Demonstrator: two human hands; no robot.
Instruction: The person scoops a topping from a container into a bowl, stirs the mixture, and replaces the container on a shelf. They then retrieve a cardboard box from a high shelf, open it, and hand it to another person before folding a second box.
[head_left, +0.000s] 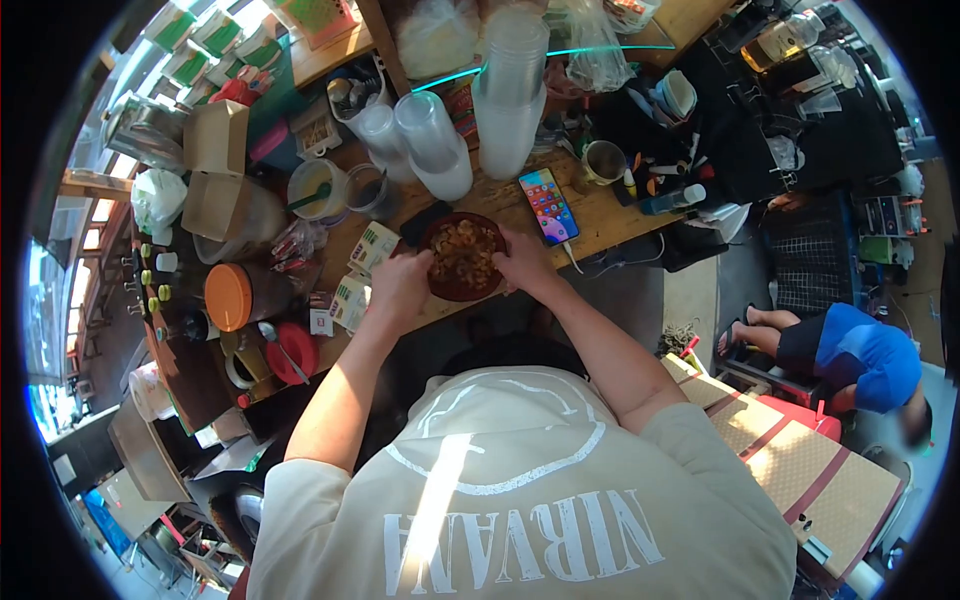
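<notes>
A dark red-brown bowl (pixel 462 297) with brown, chunky food (pixel 465 250) in it is at the front edge of the wooden table. My left hand (pixel 402 285) is closed on the bowl's left rim. On the opposite side, my right hand (pixel 525 264) grips the rim, its thumb toward the inside. A lit phone (pixel 548 205) with a cable plugged in lies just beyond my right hand. Printed cards (pixel 350 300) lie left of my left hand, and a flat black object (pixel 424 222) touches or nearly touches the bowl's far side.
Stacked clear plastic cups (pixel 512 80) stand behind the bowl. To the left are an orange-lidded jar (pixel 229 297), a red plate (pixel 292 352) with a spoon, and a cardboard box (pixel 216 140). A person in a blue shirt (pixel 868 358) bends down at the right, near a cushioned bench (pixel 780 460).
</notes>
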